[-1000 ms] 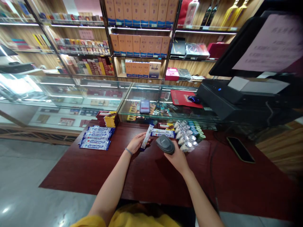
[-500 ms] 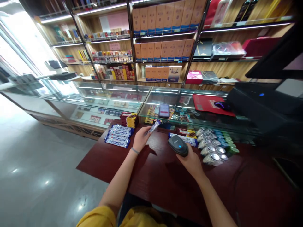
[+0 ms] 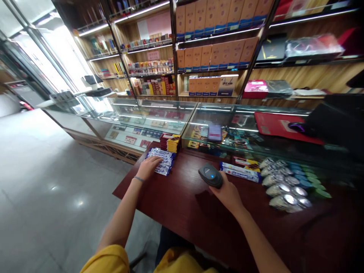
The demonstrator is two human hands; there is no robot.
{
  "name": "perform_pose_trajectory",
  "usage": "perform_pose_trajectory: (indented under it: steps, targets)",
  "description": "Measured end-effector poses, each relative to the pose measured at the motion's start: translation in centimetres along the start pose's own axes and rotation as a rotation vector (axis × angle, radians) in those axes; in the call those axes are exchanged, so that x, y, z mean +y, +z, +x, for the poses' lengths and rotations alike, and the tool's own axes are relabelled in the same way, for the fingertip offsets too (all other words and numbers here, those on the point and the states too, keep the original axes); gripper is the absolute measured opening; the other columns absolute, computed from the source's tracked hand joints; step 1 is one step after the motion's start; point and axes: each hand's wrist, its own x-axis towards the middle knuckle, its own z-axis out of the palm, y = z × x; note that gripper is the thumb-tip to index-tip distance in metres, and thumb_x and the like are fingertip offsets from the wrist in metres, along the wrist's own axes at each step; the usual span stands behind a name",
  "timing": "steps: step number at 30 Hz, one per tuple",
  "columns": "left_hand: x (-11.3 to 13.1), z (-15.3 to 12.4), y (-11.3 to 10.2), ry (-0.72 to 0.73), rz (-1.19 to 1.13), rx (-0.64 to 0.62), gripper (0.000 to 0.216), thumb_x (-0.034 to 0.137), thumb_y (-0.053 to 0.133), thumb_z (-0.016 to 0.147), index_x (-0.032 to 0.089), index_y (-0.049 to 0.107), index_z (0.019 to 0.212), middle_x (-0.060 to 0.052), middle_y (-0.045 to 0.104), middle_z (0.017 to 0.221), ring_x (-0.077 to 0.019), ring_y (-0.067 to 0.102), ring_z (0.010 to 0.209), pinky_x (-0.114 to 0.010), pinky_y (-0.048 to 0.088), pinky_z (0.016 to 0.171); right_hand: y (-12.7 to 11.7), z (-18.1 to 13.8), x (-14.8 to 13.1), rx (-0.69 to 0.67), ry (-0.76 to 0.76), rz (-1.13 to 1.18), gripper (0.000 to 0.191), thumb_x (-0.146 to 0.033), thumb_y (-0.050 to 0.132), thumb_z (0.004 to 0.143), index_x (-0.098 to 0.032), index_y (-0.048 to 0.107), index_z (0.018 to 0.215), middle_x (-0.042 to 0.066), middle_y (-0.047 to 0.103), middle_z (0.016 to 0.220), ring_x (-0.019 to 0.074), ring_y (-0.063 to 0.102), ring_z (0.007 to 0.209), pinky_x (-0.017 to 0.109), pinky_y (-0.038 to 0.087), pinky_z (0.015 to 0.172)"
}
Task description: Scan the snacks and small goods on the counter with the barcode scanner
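My left hand (image 3: 151, 167) lies over the left end of a row of blue-and-white wrapped snack bars (image 3: 167, 159), with its fingers stretched out across the wrappers. No bar shows lifted in it; its fingertips partly hide the wrappers beneath. My right hand (image 3: 229, 193) grips a black handheld barcode scanner (image 3: 209, 175) with a lit blue light, held above the dark red-brown table (image 3: 184, 197). Beyond the scanner to the right, another blue-and-white bar (image 3: 241, 172) lies before some yellow-and-brown packs (image 3: 247, 163).
Stacked red and yellow boxes (image 3: 170, 143) stand behind the bars. Silver-topped packs (image 3: 284, 185) and green-lidded ones (image 3: 320, 185) fill the right side. A glass counter (image 3: 182, 113) runs behind the table, bearing a small screen device (image 3: 214, 133) and a red mat (image 3: 278, 127).
My left hand has moved left from near the scanner to the row of bars; the bar it held no longer shows raised. The view has turned left. My right hand still holds the scanner.
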Motion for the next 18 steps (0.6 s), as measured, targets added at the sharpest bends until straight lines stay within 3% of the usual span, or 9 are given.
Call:
perform_pose_trajectory:
  steps: [5,18]
  targets:
    - [-1.1,-0.8,0.4,-0.015,0.0,-0.063,0.035,0.017,0.045,0.095,0.025,0.062,0.125,-0.006,0.065,0.123,-0.0208,0.06,0.113,-0.036,0.048,0.099,0.5,0.2,-0.7,-0.019,-0.013,0.009,0.041,-0.043,0.056,0.079,-0.026,0.042,0.114,0.006,0.074,0.087,0.0331,0.072,0.083,0.03,0.04,0.059]
    - [-1.5,-1.1,1.9,-0.048,0.018,-0.041,0.039,0.019,0.05,0.093,0.025,0.06,0.129,-0.01,0.061,0.127,-0.0227,0.058,0.116,-0.041,0.048,0.101,0.7,0.0,-0.7,0.001,-0.029,-0.001,0.038,-0.04,0.057,0.08,-0.026,0.043,0.112,0.005,0.074,0.084,0.0314,0.072,0.08,0.03,0.039,0.058]
